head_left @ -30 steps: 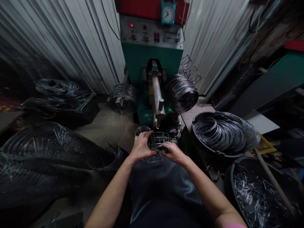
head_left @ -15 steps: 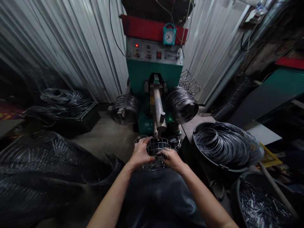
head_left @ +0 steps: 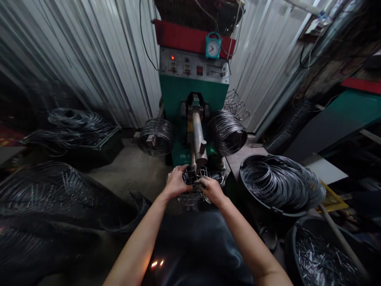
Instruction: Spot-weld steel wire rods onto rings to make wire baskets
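A round wire basket (head_left: 190, 197) is held low in front of me, below the metal arm (head_left: 199, 133) of a green spot welder (head_left: 195, 87). Around the basket's left side my left hand (head_left: 177, 183) is closed, thumb pointing inward. My right hand (head_left: 212, 190) pinches the near right side of its rim; my fingertips partly hide what is in the pinch. The welder's electrode tip (head_left: 198, 170) reaches down into the ring of the basket, and I cannot tell whether it touches wire. Two bright orange sparks (head_left: 157, 263) show over the dark apron (head_left: 199, 238).
Wire coils hang left (head_left: 157, 137) and right (head_left: 228, 132) of the welder's arm. To the right stand a tub (head_left: 262, 205) of wire rings and another tub (head_left: 290, 248) of short metal pieces. Wire mesh rolls (head_left: 56, 194) lie left. A turquoise clock (head_left: 213, 45) sits on the welder.
Both hands have raised the basket slightly, up toward the electrode, which now sits within its ring. Orange sparks have appeared at the lower left.
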`<action>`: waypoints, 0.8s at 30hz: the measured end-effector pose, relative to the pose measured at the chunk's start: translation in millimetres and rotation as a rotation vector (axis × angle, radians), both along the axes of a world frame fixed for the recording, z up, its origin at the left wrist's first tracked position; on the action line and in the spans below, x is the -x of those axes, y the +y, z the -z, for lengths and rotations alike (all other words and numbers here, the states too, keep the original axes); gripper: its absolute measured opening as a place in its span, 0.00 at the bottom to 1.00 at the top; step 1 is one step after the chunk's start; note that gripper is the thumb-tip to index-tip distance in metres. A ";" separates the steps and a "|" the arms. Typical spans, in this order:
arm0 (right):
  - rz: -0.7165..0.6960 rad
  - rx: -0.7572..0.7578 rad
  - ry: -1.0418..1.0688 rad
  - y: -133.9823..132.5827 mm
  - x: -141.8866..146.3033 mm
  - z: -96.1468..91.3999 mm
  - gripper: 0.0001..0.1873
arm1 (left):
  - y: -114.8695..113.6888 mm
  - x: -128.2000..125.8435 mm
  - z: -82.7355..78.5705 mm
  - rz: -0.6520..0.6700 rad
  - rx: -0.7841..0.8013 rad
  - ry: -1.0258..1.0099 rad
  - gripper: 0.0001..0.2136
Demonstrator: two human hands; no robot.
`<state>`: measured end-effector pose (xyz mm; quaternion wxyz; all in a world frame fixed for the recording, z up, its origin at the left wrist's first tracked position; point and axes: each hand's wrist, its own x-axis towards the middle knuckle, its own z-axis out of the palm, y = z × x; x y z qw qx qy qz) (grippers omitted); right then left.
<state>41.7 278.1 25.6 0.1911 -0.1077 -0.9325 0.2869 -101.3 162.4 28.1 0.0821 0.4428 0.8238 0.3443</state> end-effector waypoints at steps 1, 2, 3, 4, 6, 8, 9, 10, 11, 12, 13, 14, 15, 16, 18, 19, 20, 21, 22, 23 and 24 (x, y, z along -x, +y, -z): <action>0.039 0.018 0.024 0.2 2.3 -1.7 0.09 | 2.5 2.1 0.3 -0.002 -0.006 -0.012 0.41; 0.080 0.046 0.062 -0.1 3.6 -3.6 0.10 | 4.6 3.8 0.6 -0.001 -0.014 -0.026 0.41; 0.126 0.086 0.110 -0.8 3.3 -4.8 0.12 | 6.0 4.8 0.8 0.000 -0.023 -0.039 0.41; 0.177 0.144 0.160 -1.9 1.1 -4.7 0.13 | 6.7 5.1 0.7 -0.001 -0.029 -0.050 0.41; 0.279 0.327 0.229 -5.2 -9.8 2.0 0.14 | 6.1 3.7 -0.4 -0.018 -0.037 -0.051 0.42; 0.381 0.561 0.243 -9.6 -29.0 19.1 0.12 | 4.5 1.1 -2.3 -0.044 -0.038 -0.025 0.43; 0.419 0.667 0.236 -12.3 -41.1 31.4 0.11 | 4.0 0.1 -3.3 -0.057 -0.039 -0.012 0.43; 0.455 0.744 0.234 -15.2 -54.1 45.3 0.12 | 3.8 -0.4 -4.1 -0.072 -0.039 -0.002 0.43; 0.477 0.781 0.229 -18.2 -67.4 60.1 0.12 | 4.2 -0.2 -4.7 -0.084 -0.035 0.001 0.43; 0.500 0.774 0.226 -21.0 -80.4 74.8 0.13 | 5.0 0.7 -5.0 -0.094 -0.025 -0.004 0.43; 0.524 0.743 0.224 -23.4 -92.2 88.6 0.14 | 6.2 2.0 -4.9 -0.101 -0.012 -0.012 0.43; 0.548 0.712 0.216 -25.1 -102.3 100.7 0.15 | 7.7 3.7 -4.6 -0.107 0.001 -0.020 0.43; 0.578 0.693 0.222 -25.9 -110.2 110.3 0.15 | 9.3 5.6 -4.0 -0.112 0.013 -0.024 0.42; 0.611 0.685 0.236 -25.6 -115.6 117.4 0.15 | 10.9 7.4 -3.2 -0.118 0.023 -0.023 0.42; 0.681 0.710 0.292 -21.9 -119.7 124.1 0.14 | 13.8 10.5 -1.4 -0.137 0.036 -0.011 0.42; 0.713 0.748 0.324 -18.8 -119.4 124.8 0.14 | 15.0 11.9 -0.5 -0.147 0.041 -0.004 0.41; 0.743 0.808 0.354 -15.3 -118.2 124.6 0.15 | 16.1 13.0 0.2 -0.157 0.044 0.002 0.41; 0.767 0.892 0.381 -11.6 -116.8 124.0 0.16 | 17.3 14.0 0.7 -0.166 0.044 0.005 0.41; 0.790 0.992 0.409 -8.0 -115.6 123.5 0.17 | 18.5 14.9 0.8 -0.168 0.044 0.005 0.42; 0.812 1.100 0.437 -4.6 -114.8 123.2 0.18 | 19.8 15.8 0.6 -0.161 0.041 0.001 0.42; 0.834 1.206 0.465 -1.5 -114.6 123.2 0.18 | 21.1 16.6 0.1 -0.152 0.041 -0.006 0.43</action>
